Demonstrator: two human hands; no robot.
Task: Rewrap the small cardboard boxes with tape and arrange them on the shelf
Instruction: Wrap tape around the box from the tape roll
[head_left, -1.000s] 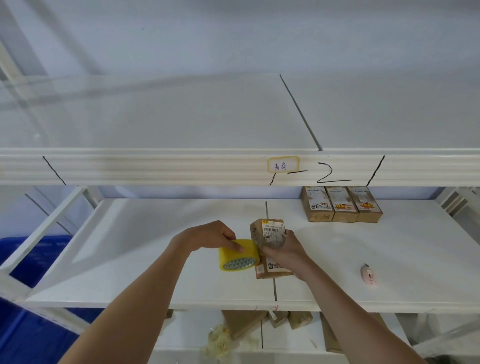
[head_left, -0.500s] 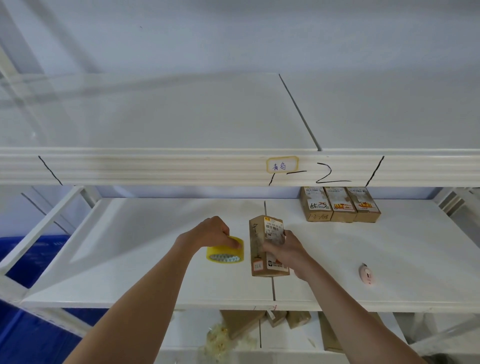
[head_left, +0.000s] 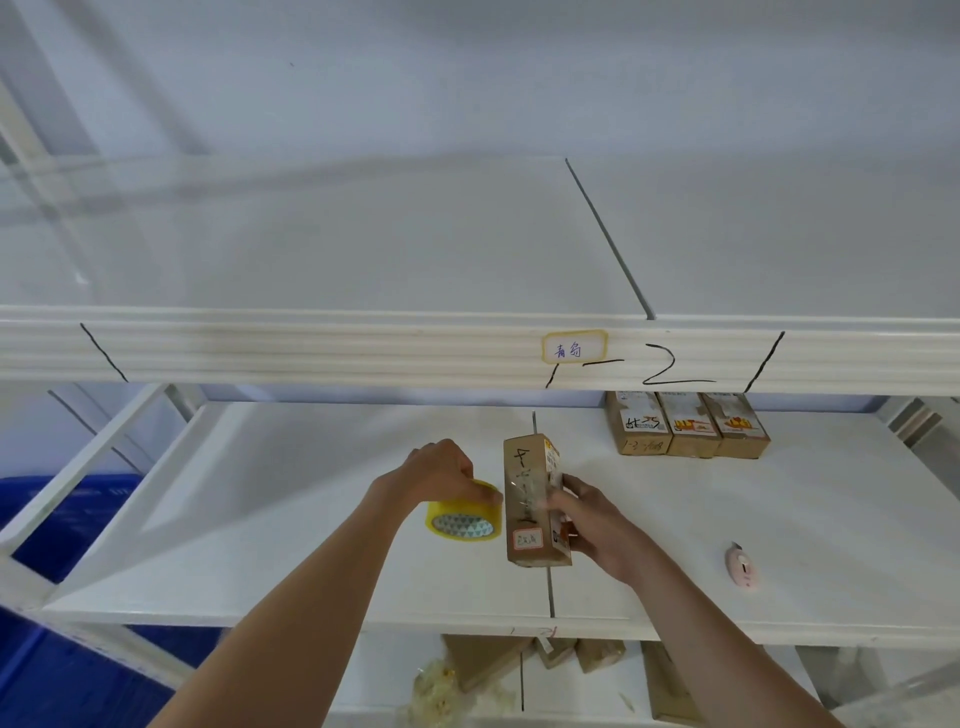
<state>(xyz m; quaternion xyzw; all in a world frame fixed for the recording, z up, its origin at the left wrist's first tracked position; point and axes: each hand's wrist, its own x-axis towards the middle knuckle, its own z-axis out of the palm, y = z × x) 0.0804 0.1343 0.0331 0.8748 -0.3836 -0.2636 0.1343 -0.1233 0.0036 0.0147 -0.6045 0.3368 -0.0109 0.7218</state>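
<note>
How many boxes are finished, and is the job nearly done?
Three boxes already sit in a row at the back of the shelf. The right hand holds a fourth box upright while the left hand grips the yellow tape roll. More boxes wait below.

Four small boxes; one tape roll; one cutter

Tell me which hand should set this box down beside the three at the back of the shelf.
The right hand. It already grips the cardboard box, and the row of three boxes lies on its side of the shelf. The left hand is occupied holding the yellow tape roll, farther from that row.
</note>
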